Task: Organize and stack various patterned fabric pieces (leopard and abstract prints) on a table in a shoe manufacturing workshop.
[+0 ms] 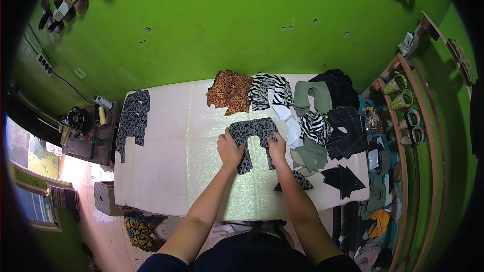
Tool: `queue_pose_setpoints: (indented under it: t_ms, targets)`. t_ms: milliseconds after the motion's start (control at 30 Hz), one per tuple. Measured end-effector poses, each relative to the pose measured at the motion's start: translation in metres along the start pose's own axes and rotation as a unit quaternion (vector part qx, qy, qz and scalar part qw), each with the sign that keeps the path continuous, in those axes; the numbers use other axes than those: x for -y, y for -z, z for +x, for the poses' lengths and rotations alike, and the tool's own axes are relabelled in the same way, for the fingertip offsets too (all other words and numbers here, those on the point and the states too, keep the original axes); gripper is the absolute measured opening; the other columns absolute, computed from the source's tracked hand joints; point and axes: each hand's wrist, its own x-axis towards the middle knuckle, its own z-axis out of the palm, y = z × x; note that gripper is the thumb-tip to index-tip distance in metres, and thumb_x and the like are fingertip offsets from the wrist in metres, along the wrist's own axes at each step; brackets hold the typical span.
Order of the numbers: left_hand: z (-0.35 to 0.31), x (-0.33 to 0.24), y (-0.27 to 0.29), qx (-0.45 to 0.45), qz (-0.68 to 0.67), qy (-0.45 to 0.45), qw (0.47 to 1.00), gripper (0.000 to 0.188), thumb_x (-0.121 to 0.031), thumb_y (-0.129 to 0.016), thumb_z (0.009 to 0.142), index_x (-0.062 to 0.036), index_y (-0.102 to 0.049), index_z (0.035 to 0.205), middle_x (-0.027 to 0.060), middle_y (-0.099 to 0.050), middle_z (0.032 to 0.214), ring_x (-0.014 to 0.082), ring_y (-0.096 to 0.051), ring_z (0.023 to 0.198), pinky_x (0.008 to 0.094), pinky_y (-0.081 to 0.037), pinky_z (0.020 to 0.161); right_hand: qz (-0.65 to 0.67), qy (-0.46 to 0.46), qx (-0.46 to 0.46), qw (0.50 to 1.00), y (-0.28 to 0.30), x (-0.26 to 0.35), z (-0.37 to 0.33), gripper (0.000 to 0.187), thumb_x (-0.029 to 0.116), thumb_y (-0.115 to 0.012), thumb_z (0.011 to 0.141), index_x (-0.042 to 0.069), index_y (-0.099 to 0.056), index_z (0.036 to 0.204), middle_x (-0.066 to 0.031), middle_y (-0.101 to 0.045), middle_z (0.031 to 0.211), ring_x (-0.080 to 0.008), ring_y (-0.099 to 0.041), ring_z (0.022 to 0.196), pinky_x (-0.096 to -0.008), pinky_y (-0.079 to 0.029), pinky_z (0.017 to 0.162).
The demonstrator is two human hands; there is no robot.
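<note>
Green walls (201,30) enclose a pale floor (92,202), a wooden rack (434,146) and a window (36,204)

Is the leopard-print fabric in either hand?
No, the left hand and right hand touch a dark patterned piece; the leopard-print fabric lies beyond.

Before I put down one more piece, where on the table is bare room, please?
The widest bare patch of the table lies between the patterned gray piece at its left edge and the left hand. A smaller one lies between the forearms and the arch-shaped piece. Right of the right hand it is crowded: zebra-print pieces, green pieces, black pieces.
</note>
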Motion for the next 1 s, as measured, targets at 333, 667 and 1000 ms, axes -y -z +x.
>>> queue_pose_setpoints:
  t_ms: [333, 667, 1000]
  targets:
    - [-0.019, 0.015, 0.030, 0.002, -0.159, -0.012, 0.987, 0.078, -0.014, -0.068, 0.070, 0.0001, -0.024, 0.133, 0.0225, -0.038, 0.118, 0.0352, -0.043, 0.109, 0.0390, -0.037, 0.093, 0.190, 0.030, 0.088, 0.977, 0.012, 0.028, -0.045, 0.032, 0.006, -0.050, 0.088, 0.005, -0.045, 0.120, -0.0038, -0.054, 0.109, -0.0118, -0.053, 0.092, -0.0287, -0.051, 0.072]
    - [-0.059, 0.072, 0.058, 0.041, -0.266, -0.015, 0.963, 0.029, -0.015, -0.052, 0.087, -0.0016, -0.049, 0.113, 0.0110, -0.059, 0.078, 0.0193, -0.056, 0.062, 0.0299, -0.046, 0.060, 0.172, 0.034, 0.091, 0.980, 0.017, 0.016, -0.105, 0.038, 0.003, -0.049, 0.088, 0.003, -0.039, 0.124, -0.0047, -0.052, 0.111, -0.0122, -0.053, 0.092, -0.0273, -0.051, 0.070]
    - [-0.130, 0.118, 0.038, 0.119, -0.222, 0.038, 0.967, 0.031, -0.016, -0.056, 0.082, -0.0005, -0.053, 0.108, 0.0189, -0.063, 0.083, 0.0326, -0.061, 0.077, 0.0376, -0.047, 0.071, -0.085, 0.110, 0.011, 0.990, 0.016, -0.047, -0.187, 0.047, 0.003, -0.055, 0.079, 0.003, -0.040, 0.124, -0.0215, -0.056, 0.111, -0.0302, -0.057, 0.100, -0.0349, -0.044, 0.083]
